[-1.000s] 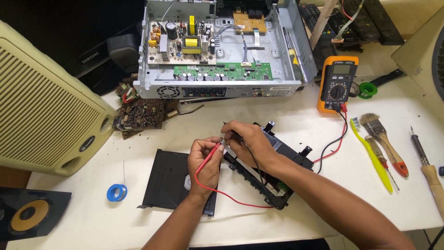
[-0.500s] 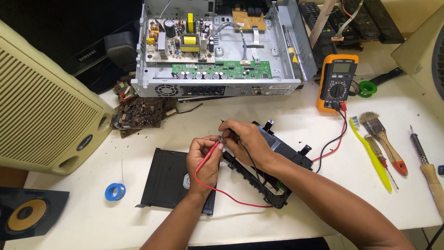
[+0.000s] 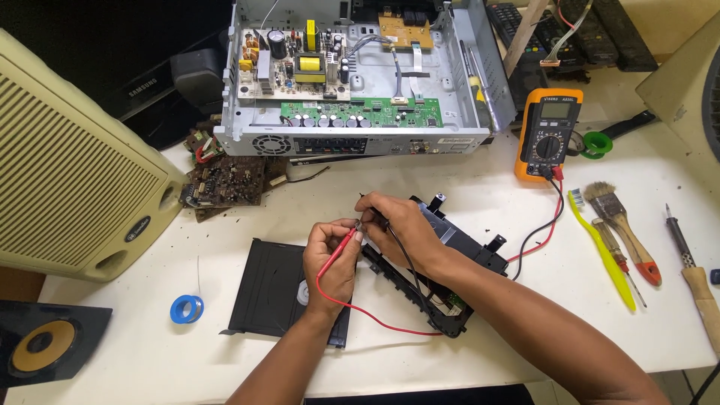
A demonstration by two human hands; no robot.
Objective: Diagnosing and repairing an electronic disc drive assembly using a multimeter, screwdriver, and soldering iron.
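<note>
Hands meet over a black drive frame [image 3: 450,255] on the table [image 3: 465,187]: left hand [image 3: 330,259] grips a red probe [image 3: 337,251], right hand [image 3: 397,232] apparently a black probe [image 3: 375,219], mid-test.

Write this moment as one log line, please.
left hand: holds red probe | right hand: holds black probe | tips: meet over black drive frame | multimeter: on table

White table [image 3: 465,187], multimeter [image 3: 548,133], brushes [image 3: 622,229]
</note>
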